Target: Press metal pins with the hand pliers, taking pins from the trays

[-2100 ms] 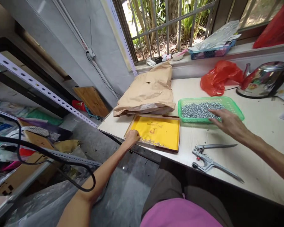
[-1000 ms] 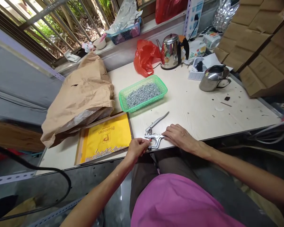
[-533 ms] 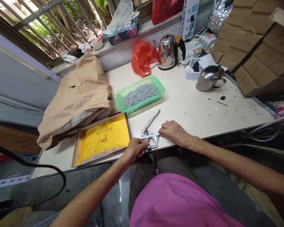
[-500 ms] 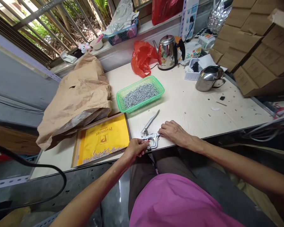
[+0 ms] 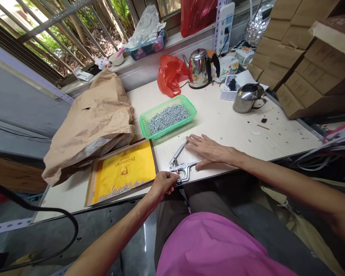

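Observation:
Snap fastener pliers (image 5: 180, 167) of bright metal lie at the table's near edge, with a spring at the pivot. My left hand (image 5: 161, 185) pinches their jaw end, and whatever its fingertips hold there is hidden. My right hand (image 5: 209, 150) lies spread across the handles, fingers apart. Beyond the pliers stands a green plastic basket (image 5: 172, 126) heaped with small silver metal fasteners (image 5: 168, 119). To the left lies a shallow tray lined with yellow printed paper (image 5: 138, 165), with a row of small metal fasteners (image 5: 117, 190) along its near side.
A crumpled brown paper sack (image 5: 89, 122) lies left of the basket. Behind it are a red plastic bag (image 5: 169, 76) and a steel kettle (image 5: 198, 68). A steel mug (image 5: 247, 97) stands right, before stacked cardboard boxes (image 5: 293, 50). The table's near edge runs past my lap.
My right hand has slid up and to the right over the pliers' handles, uncovering the lower handle. My left hand stays at the jaw. The view has shifted slightly.

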{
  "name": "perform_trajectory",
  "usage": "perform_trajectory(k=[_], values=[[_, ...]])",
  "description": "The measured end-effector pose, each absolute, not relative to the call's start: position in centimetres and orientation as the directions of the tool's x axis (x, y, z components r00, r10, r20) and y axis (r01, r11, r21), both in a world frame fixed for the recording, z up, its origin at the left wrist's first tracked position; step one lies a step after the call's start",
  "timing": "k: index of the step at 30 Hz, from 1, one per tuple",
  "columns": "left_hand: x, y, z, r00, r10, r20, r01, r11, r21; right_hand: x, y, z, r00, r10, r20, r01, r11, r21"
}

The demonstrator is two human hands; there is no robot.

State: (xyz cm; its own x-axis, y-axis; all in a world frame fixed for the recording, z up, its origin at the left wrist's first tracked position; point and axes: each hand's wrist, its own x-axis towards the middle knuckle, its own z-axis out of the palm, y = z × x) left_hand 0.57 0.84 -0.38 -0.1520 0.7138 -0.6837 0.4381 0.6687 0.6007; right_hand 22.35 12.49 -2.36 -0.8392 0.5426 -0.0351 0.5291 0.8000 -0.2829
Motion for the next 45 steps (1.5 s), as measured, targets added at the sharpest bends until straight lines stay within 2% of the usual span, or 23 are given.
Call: perform_trajectory(k=[5, 11, 16, 22, 24, 26, 29, 31, 33, 36, 41, 45], values=[[0.6, 0.7, -0.5, -0.171, 0.719, -0.674, 0.432, 0.67, 0.604, 21.0, 14.2, -2.6, -0.877, 0.467, -0.109, 0.479, 0.84, -0.256], [0.7, 0.5, -0.6, -0.183, 0.721, -0.669, 0.409, 0.674, 0.615, 20.6, 14.0, -2.2, -0.867, 0.496, -0.056, 0.494, 0.837, -0.235], [0.8, 0.5, -0.5, -0.192, 0.709, -0.678, 0.406, 0.687, 0.603, 20.7, 13.3, -1.8, -0.852, 0.52, -0.063, 0.522, 0.832, -0.187], [0.7, 0.0, -0.4, -0.173, 0.731, -0.66, 0.415, 0.662, 0.625, 21.1, 12.0, -1.3, -0.837, 0.545, -0.052, 0.543, 0.815, -0.203], [0.7, -0.2, -0.1, -0.184, 0.786, -0.59, 0.52, 0.587, 0.62, 21.4, 11.7, -1.1, -0.836, 0.547, -0.043, 0.543, 0.813, -0.21], [1.0, -0.3, 0.2, -0.174, 0.903, -0.392, 0.699, 0.394, 0.596, 21.5, 11.4, -1.0, -0.833, 0.552, -0.035, 0.546, 0.81, -0.213], [2.1, 0.4, 0.3, 0.022, 0.998, -0.057, 0.892, 0.006, 0.451, 21.6, 11.2, -0.8, -0.831, 0.556, -0.024, 0.548, 0.809, -0.215], [3.0, 1.4, 0.1, 0.189, 0.982, 0.013, 0.92, -0.182, 0.348, 21.5, 11.0, -0.9, -0.829, 0.559, -0.014, 0.547, 0.807, -0.222], [3.7, 2.8, -0.3, 0.301, 0.954, 0.004, 0.914, -0.29, 0.283, 21.5, 11.0, -1.1, -0.822, 0.569, -0.003, 0.554, 0.8, -0.229], [4.0, 4.5, -0.8, 0.371, 0.926, -0.07, 0.903, -0.342, 0.261, 21.9, 11.3, -1.5, -0.825, 0.566, 0.011, 0.546, 0.8, -0.249], [4.3, 5.6, -0.1, 0.389, 0.908, -0.158, 0.914, -0.357, 0.193, 23.9, 12.4, -1.2, -0.815, 0.579, -0.042, 0.569, 0.782, -0.253], [5.2, 6.6, 0.5, 0.401, 0.896, -0.191, 0.914, -0.378, 0.146, 24.8, 12.3, -0.1, -0.828, 0.555, -0.081, 0.551, 0.778, -0.3]])
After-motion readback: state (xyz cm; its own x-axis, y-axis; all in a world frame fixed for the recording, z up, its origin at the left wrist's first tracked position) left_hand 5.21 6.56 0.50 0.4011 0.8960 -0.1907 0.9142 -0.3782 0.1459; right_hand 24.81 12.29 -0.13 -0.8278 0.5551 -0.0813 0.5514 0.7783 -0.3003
